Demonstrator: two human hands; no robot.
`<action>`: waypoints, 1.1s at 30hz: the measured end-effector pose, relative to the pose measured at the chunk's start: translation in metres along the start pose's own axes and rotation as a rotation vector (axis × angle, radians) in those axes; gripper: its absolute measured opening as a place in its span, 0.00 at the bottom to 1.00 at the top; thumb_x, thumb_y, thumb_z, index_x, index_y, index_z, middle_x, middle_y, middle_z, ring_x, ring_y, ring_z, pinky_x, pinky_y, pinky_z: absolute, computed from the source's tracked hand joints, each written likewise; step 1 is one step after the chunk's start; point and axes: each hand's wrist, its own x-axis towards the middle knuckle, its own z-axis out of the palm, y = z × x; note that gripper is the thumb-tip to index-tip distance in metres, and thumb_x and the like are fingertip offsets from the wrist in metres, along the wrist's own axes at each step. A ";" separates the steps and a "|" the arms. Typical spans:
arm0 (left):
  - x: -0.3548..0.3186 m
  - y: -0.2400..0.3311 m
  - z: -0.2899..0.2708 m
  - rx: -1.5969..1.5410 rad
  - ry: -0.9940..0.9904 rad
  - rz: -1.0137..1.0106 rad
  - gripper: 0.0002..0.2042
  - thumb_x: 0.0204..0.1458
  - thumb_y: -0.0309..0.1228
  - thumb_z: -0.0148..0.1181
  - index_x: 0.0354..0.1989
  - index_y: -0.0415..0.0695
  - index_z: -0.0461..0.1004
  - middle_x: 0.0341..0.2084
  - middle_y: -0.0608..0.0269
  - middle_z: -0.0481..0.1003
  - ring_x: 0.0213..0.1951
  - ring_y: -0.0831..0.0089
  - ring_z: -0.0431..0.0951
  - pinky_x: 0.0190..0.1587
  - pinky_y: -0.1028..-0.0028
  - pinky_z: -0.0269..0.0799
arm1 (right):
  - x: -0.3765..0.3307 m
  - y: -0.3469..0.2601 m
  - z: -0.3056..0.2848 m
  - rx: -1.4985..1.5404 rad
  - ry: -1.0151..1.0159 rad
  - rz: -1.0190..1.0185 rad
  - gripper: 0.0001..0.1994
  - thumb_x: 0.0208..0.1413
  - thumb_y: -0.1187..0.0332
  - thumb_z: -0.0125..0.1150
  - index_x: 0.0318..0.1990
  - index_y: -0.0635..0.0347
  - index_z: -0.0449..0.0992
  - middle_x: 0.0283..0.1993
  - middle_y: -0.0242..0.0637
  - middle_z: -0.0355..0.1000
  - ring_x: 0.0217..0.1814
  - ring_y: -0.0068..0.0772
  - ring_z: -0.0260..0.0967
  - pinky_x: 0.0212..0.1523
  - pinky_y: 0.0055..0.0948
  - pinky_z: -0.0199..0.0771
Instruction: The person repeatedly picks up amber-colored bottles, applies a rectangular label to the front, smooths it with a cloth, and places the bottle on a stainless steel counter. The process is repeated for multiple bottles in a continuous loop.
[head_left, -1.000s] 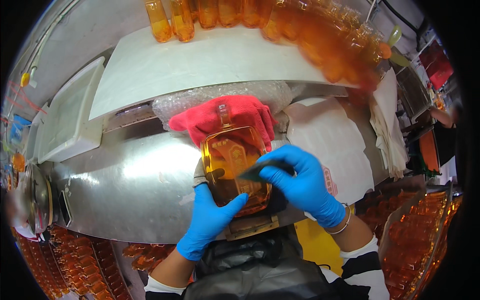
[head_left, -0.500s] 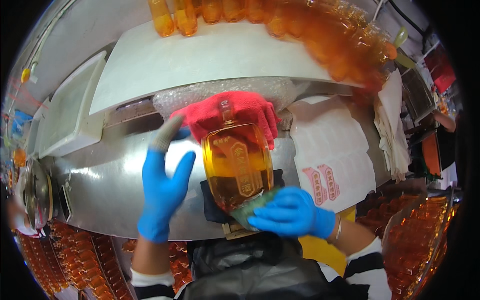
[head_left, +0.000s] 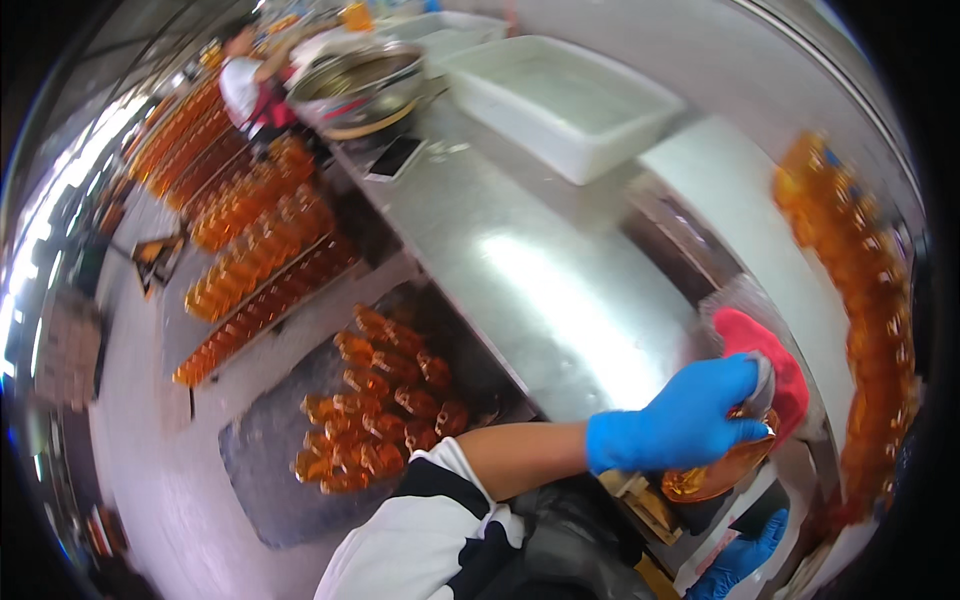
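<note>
**Left hand [head_left: 685, 415] back on the amber bottle [head_left: 712, 478] as the view swings left**

Half a second ago the left hand was off the glass; now its blue-gloved grip is closed round the neck end of the bottle, with a grey cover on one finger. The bottle lies at the near edge of the steel worktop [head_left: 520, 290], its neck end against the red cloth [head_left: 788, 375]. Its front is too blurred and too covered to read.

The right hand [head_left: 738, 562] has moved off the bottle's base towards the pale sheet [head_left: 800, 470] beside it. A dark green piece [head_left: 760, 510] shows just by its fingers; whether its grip still holds that, I cannot tell.

My judgement: the bottle, left unheld a moment ago, is steadied again, and the pressing on its face has paused.

The turned view now takes in the white plastic tub [head_left: 575, 120], the phone [head_left: 395, 158] and amber bottles on the floor [head_left: 370, 440].
</note>
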 end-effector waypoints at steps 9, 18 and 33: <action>-0.150 0.139 -0.181 0.542 1.028 0.036 0.11 0.44 0.19 0.61 0.36 0.40 0.70 0.38 0.58 0.74 0.40 0.69 0.75 0.42 0.72 0.72 | 0.067 0.004 0.018 0.226 -0.068 0.155 0.17 0.60 0.63 0.47 0.50 0.65 0.68 0.48 0.38 0.69 0.49 0.30 0.66 0.53 0.25 0.63; -0.377 0.059 -0.411 1.589 1.397 -0.464 0.09 0.46 0.26 0.62 0.24 0.39 0.65 0.23 0.60 0.68 0.26 0.71 0.69 0.30 0.73 0.66 | 0.134 -0.011 -0.027 0.310 -0.084 0.280 0.17 0.59 0.62 0.47 0.50 0.63 0.69 0.48 0.36 0.70 0.48 0.28 0.67 0.52 0.24 0.64; -0.591 -0.189 -0.499 1.340 1.570 -1.300 0.06 0.45 0.26 0.50 0.19 0.44 0.63 0.14 0.63 0.62 0.19 0.70 0.59 0.23 0.69 0.60 | 0.113 -0.057 -0.096 0.362 0.036 0.241 0.17 0.58 0.62 0.49 0.51 0.61 0.70 0.47 0.34 0.71 0.46 0.25 0.68 0.50 0.22 0.66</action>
